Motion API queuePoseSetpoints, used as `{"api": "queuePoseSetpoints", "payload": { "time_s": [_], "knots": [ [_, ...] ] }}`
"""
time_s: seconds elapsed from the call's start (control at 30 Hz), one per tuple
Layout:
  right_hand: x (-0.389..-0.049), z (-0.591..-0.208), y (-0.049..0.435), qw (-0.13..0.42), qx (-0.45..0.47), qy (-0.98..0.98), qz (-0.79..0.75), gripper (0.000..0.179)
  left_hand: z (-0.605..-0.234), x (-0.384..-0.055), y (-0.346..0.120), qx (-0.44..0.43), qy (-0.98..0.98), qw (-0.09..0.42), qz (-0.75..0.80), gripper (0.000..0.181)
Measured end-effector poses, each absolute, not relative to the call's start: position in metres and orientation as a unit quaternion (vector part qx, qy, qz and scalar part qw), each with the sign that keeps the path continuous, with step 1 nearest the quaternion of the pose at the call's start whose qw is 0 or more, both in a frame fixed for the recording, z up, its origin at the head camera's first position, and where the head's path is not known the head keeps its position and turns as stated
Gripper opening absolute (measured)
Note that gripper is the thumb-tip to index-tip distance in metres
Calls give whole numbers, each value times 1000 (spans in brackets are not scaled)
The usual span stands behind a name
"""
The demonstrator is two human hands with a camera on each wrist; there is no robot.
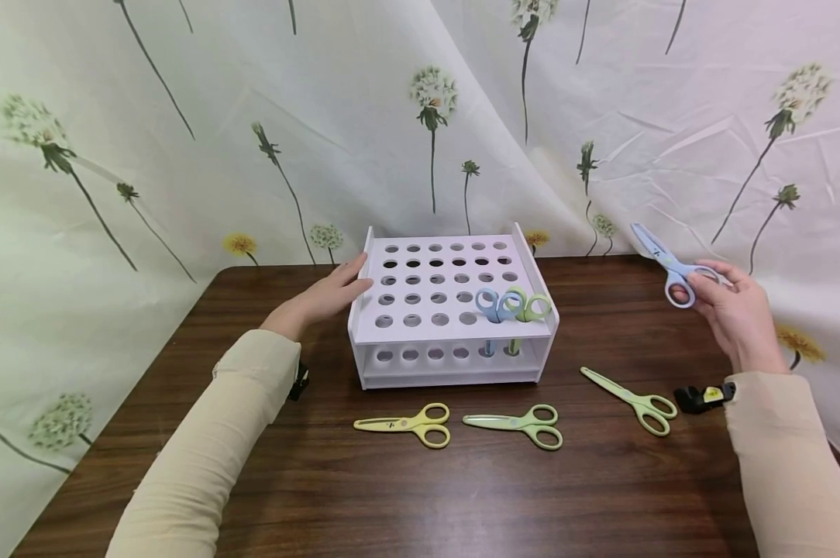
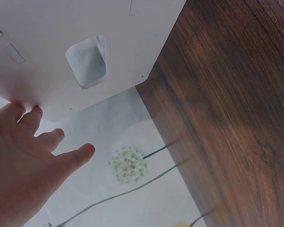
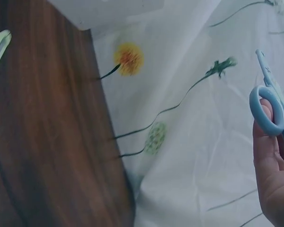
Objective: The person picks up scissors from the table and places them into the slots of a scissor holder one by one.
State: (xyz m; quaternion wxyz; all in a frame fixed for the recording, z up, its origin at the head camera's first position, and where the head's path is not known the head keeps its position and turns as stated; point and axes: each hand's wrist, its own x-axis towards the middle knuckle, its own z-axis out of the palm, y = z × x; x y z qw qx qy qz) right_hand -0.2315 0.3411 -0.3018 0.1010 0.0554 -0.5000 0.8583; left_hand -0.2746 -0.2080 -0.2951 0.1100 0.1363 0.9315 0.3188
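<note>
My right hand [image 1: 737, 318] holds blue scissors [image 1: 676, 273] by their handle loops, above the table at the right, blades pointing up and to the left. In the right wrist view a fingertip shows inside one loop of the blue scissors [image 3: 267, 111]. My left hand [image 1: 325, 298] rests its fingers against the left side wall of a white rack [image 1: 420, 339] with rows of round holes. The left wrist view shows those fingertips right at the white side panel [image 2: 42, 61], fingers fairly straight. Blue scissors [image 1: 491, 308] and green scissors [image 1: 534, 304] stand in the rack's front right holes, handles up.
Yellow scissors [image 1: 409, 425] and green scissors [image 1: 521, 424] lie in front of the rack on the dark wooden table [image 1: 420, 504]. Another pair of green scissors [image 1: 636, 399] lies to the right, below my right hand. A dandelion-print cloth [image 1: 364, 116] hangs behind the table.
</note>
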Motion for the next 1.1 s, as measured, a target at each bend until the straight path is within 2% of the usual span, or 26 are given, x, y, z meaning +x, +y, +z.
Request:
{"api": "queuePoseSetpoints", "payload": {
  "time_s": [0.47,1.1],
  "knots": [
    [-237,-258,308,129,113,-524,835,22,-295,-275,-207,131,932,111,319,68],
    [-245,-228,273,131,152,-545,814,21,-295,-274,-207,134,933,112,314,67]
  ]
}}
